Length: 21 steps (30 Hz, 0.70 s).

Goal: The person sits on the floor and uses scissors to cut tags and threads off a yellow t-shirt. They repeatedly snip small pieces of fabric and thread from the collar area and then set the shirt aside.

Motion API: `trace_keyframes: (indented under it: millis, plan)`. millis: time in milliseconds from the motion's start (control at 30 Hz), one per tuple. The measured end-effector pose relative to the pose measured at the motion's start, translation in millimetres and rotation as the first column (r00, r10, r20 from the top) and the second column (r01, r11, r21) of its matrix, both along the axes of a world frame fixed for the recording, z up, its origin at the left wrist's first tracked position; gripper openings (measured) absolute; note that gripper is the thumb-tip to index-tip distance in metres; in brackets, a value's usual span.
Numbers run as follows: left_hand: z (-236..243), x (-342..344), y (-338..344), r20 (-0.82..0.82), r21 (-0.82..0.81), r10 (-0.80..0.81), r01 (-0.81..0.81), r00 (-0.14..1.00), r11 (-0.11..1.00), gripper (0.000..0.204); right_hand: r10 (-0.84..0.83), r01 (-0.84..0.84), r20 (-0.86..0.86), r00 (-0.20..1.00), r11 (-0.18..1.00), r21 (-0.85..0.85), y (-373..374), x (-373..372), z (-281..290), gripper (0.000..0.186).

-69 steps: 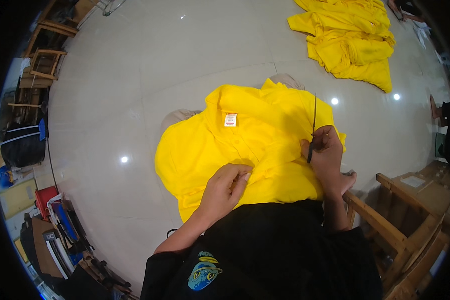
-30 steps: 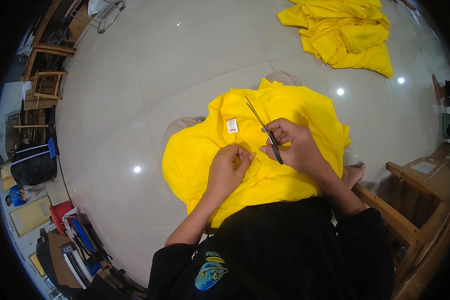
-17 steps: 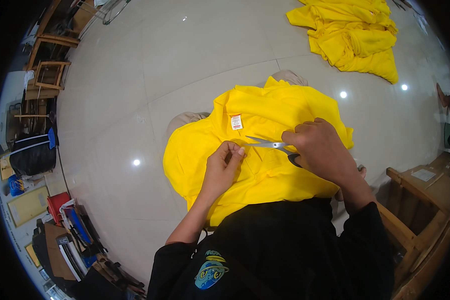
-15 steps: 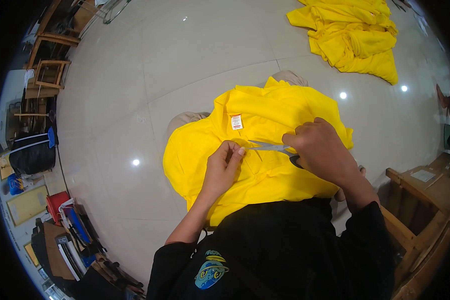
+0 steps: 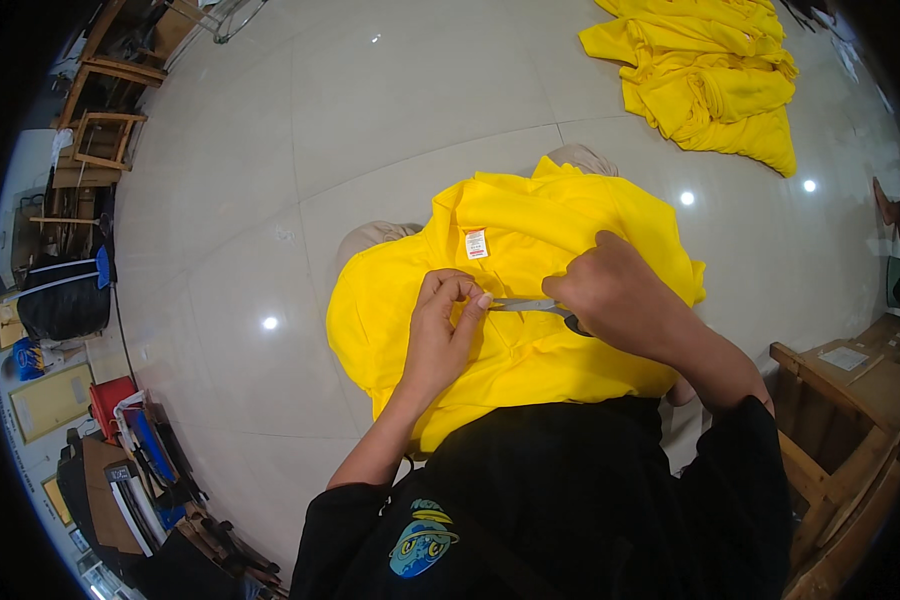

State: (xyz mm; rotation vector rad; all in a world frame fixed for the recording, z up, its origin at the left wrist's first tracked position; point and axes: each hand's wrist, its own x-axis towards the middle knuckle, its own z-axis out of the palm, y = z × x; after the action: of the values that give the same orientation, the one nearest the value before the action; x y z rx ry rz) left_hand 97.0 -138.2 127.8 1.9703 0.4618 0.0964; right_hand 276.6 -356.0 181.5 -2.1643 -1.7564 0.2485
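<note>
A yellow garment [image 5: 580, 355] lies spread over my lap, with a white label [image 5: 476, 243] showing on its inner side. My right hand [image 5: 610, 290] is closed around the dark handles of a pair of scissors [image 5: 526, 304]. Their blades look nearly together and point left, with the tips at my left fingertips. My left hand [image 5: 442, 325] pinches with thumb and fingers just over the garment; what lies between the fingertips is too small to make out.
A heap of yellow garments [image 5: 710, 85] lies on the tiled floor [image 5: 210, 230] at the far right. Wooden frames and a cardboard box [image 5: 860, 365] stand close on my right. Along the left side are a black bag [image 5: 65, 300], a red item [image 5: 113, 400] and wooden stools [image 5: 110, 140].
The scissor blades were apart and have come together. My right hand has moved slightly left, bringing the tips to my left fingertips. The left hand keeps its pinch.
</note>
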Motion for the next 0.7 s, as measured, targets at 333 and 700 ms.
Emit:
trace_keyframes:
  millis: [333,700]
  plan:
    - [2.3,3.0,-1.4,0.019,0.006,-0.006,0.006,1.0,1.0,0.015,0.029,-0.031,0.068,0.997,0.999,0.018,-1.4,-2.7,-0.5,0.007]
    - [5.1,3.8,8.0,0.037,0.082,0.005,-0.008,0.999,0.997,0.012,0.033,-0.033,0.065,0.997,0.999,-0.003,-0.2,-7.3,-4.6,0.003]
